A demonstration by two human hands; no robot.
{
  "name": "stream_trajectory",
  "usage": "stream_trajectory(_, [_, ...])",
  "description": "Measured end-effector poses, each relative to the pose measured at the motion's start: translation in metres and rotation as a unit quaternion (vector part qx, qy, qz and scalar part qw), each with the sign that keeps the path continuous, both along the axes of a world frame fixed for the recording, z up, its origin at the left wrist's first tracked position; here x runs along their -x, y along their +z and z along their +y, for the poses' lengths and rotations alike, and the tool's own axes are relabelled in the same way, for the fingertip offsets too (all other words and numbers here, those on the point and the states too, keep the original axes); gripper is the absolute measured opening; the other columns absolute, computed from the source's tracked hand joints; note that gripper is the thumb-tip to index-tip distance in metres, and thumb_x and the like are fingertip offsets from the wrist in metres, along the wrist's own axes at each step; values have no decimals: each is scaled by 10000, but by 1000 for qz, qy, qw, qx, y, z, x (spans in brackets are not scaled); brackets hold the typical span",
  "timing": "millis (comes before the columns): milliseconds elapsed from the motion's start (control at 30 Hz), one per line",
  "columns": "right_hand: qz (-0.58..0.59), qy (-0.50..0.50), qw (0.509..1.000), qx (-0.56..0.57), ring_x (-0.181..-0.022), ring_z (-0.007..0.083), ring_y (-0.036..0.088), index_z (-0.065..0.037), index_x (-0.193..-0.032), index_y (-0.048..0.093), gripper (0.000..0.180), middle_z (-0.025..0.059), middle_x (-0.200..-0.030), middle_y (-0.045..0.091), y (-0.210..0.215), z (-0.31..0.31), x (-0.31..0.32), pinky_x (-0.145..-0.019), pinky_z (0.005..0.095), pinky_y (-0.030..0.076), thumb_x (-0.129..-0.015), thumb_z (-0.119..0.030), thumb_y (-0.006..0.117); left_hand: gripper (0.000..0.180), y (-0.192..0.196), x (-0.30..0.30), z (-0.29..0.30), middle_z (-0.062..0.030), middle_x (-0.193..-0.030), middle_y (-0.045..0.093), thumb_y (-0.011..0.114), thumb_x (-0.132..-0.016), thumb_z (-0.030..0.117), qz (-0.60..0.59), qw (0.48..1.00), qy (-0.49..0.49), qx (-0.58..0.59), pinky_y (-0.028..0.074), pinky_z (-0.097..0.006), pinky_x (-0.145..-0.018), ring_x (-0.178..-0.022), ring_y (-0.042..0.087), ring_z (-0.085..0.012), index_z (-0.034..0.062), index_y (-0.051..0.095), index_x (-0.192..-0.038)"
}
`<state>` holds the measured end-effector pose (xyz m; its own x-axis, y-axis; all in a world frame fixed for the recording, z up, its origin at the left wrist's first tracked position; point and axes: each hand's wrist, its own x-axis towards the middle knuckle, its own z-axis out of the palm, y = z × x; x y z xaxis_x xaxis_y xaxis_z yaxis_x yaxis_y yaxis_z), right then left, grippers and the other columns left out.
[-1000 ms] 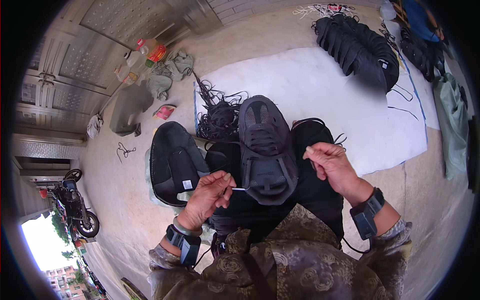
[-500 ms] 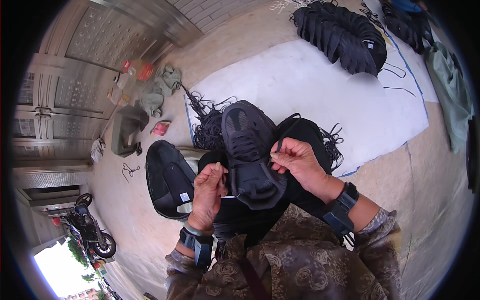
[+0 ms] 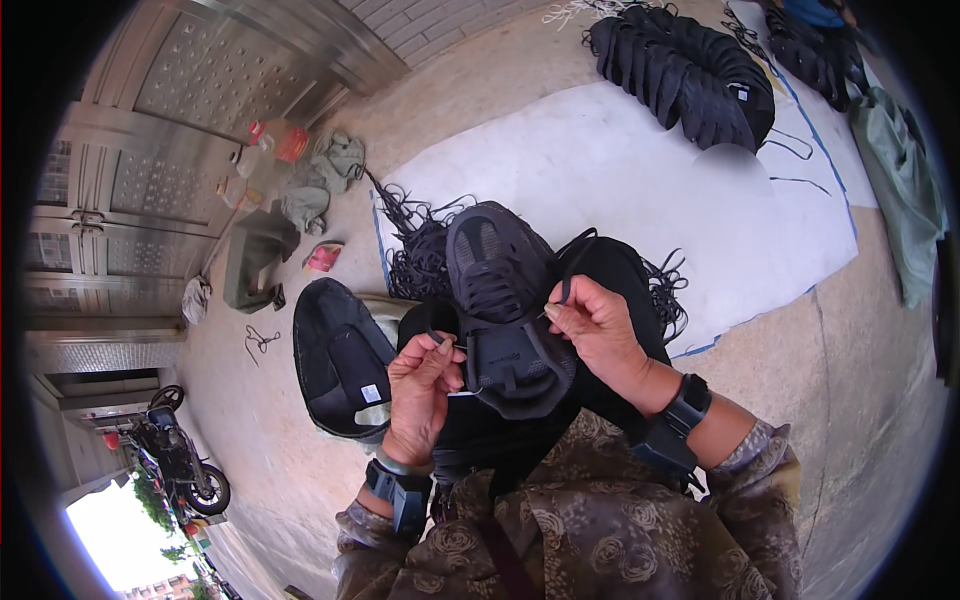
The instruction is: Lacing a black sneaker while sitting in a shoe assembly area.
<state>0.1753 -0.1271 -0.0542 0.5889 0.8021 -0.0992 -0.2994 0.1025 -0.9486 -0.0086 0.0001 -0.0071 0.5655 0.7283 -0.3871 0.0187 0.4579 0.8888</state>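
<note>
The black mesh sports shoe (image 3: 505,300) lies on the person's lap, over black cloth, its long axis running away from the body with the toe pointing out toward the white sheet (image 3: 640,170) spread on the concrete floor. It sits squarely between the two hands, so neither has far to go: the left hand (image 3: 420,385) is at the shoe's left flank near the heel end, the right hand (image 3: 598,325) at its right flank beside the lacing. The right hand is pinched nearly closed, thumb and forefinger holding the black shoelace (image 3: 565,270), which loops up and over from the shoe's throat. The left hand is curled narrow as well, fingertips gripping another stretch of black lace against the shoe's side. To the left of the lap a black bag (image 3: 335,365) rests on the floor, and a tangle of loose black laces (image 3: 415,250) lies at the sheet's near left edge, just beyond the toe.
</note>
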Motion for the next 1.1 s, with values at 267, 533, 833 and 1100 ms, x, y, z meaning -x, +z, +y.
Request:
stream_trajectory(267, [-324, -33, 946, -7, -642, 283, 560, -13, -809, 496, 103, 119, -716, 517, 14, -6, -5, -579, 343, 447, -796, 6, 596, 10, -8, 8, 1, -71, -805, 642, 616, -885, 64, 22, 998, -20, -49, 419, -199, -492, -518, 538, -77, 59, 609, -891])
stream_trajectory(533, [-328, 67, 942, 14, -617, 287, 543, -12, -780, 488, 134, 127, -691, 517, 17, 8, -16, -567, 346, 433, -778, -12, 622, 29, -7, 9, 2, -55, -800, 633, 580, -907, 65, 17, 997, -29, -63, 417, -189, -512, -545, 543, -72, 51, 594, -885])
stream_trajectory(833, [-88, 110, 985, 98, -588, 13, 442, -71, -726, 490, 227, -60, -651, 494, 10, -1, -9, -517, 185, 375, -867, -112, 663, 69, -7, -2, -1, -10, -772, 615, 558, -922, 83, 34, 995, -29, -88, 400, -185, -510, -558, 535, -53, 72, 575, -856])
stream_trajectory(1100, [-254, 103, 956, 105, -540, 41, 376, -50, -678, 397, 378, -19, -622, 413, 21, -7, 1, -484, 205, 342, -736, -104, 766, 140, -26, 1, 1, 28, -706, 532, 532, -925, 47, 53, 984, -49, -164, 385, -175, -492, -525, 480, -23, 60, 526, -786])
